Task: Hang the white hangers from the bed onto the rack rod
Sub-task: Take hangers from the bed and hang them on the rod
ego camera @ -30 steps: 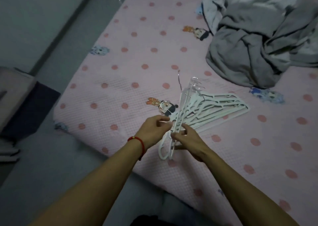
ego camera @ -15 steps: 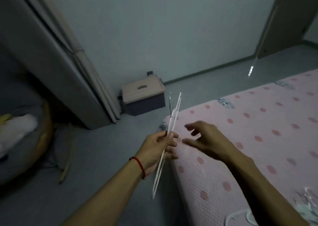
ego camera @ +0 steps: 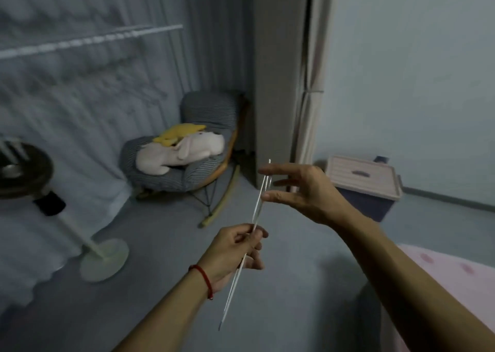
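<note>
A white hanger [ego camera: 257, 209] is seen edge-on as a thin slanted line, gripped low down by my left hand [ego camera: 235, 250], which wears a red string at the wrist. My right hand [ego camera: 300, 191] is spread open around the hanger's upper end, with the fingertips close to the hook; whether they touch it is unclear. The white rack rod [ego camera: 91, 39] runs across the upper left, blurred, well above and left of both hands. A corner of the pink dotted bed [ego camera: 442, 274] shows at the lower right.
A striped rocking chair [ego camera: 198, 148] with plush toys stands ahead by the curtain. A fan with a white round base [ego camera: 104, 262] is at the left. A lidded storage box [ego camera: 367, 183] sits by the wall on the right. Grey floor lies between.
The view has swung from the bed to the rack corner. My left hand carried the hanger along, and my right hand has risen to the hanger's top end.
</note>
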A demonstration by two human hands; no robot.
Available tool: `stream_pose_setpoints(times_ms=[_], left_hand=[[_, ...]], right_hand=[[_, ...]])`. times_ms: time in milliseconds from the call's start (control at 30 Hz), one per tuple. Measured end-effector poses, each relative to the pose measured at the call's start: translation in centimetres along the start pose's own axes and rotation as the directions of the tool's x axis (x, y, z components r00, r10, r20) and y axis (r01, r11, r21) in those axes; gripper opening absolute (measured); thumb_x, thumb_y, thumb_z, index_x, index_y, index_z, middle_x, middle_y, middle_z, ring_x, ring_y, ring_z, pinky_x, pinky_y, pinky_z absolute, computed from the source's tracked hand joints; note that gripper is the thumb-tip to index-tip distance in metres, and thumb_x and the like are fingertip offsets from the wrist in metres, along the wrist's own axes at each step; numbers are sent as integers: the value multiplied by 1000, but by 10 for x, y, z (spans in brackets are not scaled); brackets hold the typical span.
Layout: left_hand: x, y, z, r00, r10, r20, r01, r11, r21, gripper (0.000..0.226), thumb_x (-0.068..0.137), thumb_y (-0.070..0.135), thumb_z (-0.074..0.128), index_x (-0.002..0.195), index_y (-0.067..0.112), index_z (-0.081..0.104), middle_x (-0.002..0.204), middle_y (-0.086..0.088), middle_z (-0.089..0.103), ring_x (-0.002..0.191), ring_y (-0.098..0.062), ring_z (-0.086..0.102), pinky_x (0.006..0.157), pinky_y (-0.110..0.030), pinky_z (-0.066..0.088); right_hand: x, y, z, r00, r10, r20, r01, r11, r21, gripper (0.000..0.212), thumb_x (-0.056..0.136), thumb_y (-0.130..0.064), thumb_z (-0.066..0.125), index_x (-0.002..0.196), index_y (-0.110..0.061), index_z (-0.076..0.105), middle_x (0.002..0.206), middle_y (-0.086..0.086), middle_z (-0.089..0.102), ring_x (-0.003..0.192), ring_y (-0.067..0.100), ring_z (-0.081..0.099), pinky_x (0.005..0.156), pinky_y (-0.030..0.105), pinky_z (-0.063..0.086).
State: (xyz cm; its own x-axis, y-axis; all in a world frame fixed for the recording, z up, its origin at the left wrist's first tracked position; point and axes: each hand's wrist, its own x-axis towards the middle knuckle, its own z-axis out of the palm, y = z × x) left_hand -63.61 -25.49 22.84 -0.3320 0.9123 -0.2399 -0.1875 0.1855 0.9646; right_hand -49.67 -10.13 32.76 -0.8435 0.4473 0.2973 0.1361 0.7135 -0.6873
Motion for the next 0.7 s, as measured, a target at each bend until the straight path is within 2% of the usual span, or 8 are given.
stream_pose_setpoints(times_ms=[67,167,333,467,600,700], left_hand=[[-17,-4,-46,998,9,-69,-10,1000,-20,22,95,24,66,100,4,73,86,-15,53,65,-22,57,66,-37,57],[-44,-11,-108,985,-1,-173,-8,999,-52,23,96,25,65,101,5,73,84,-14,55,64,-22,59,68,-39,58],[-90,-27,-201,910,-70,-409,24,993,-117,25,99,24,61,103,1,71,82,-15,57,63,-22,58,66,-39,58],[-123,-38,-260,791,-142,-595,63,987,-151,27,98,30,63,97,4,71,76,-13,60,58,-22,57,58,-34,55],[-149,-31,-296,617,-158,-771,76,987,-141,28,98,28,62,92,2,67,68,-15,58,47,-20,52,45,-27,48],[-162,-6,-325,512,-108,-852,86,993,-75,30,96,34,63,85,6,67,62,-11,58,44,-19,50,45,-24,43]], right_hand=[[30,-20,40,998,-43,51,41,998,37,59,83,-40,79,138,-27,62,139,-15,58,114,-2,62,86,3,48],[70,-46,99,987,-117,106,109,991,82,68,84,-42,78,145,-25,55,140,-9,59,121,-2,58,92,11,52],[124,-86,186,962,-216,167,195,972,132,47,97,-38,66,139,-20,60,129,-4,66,116,3,63,91,24,58],[159,-116,244,914,-307,265,254,942,218,34,99,-27,66,131,-17,67,129,-3,67,112,3,64,90,21,57],[190,-141,288,855,-398,332,274,891,361,25,98,-22,67,123,-19,72,120,-8,67,105,-2,64,83,11,51],[216,-163,310,818,-457,349,282,847,450,23,99,-22,66,121,-20,72,117,-10,67,103,0,65,86,15,52]])
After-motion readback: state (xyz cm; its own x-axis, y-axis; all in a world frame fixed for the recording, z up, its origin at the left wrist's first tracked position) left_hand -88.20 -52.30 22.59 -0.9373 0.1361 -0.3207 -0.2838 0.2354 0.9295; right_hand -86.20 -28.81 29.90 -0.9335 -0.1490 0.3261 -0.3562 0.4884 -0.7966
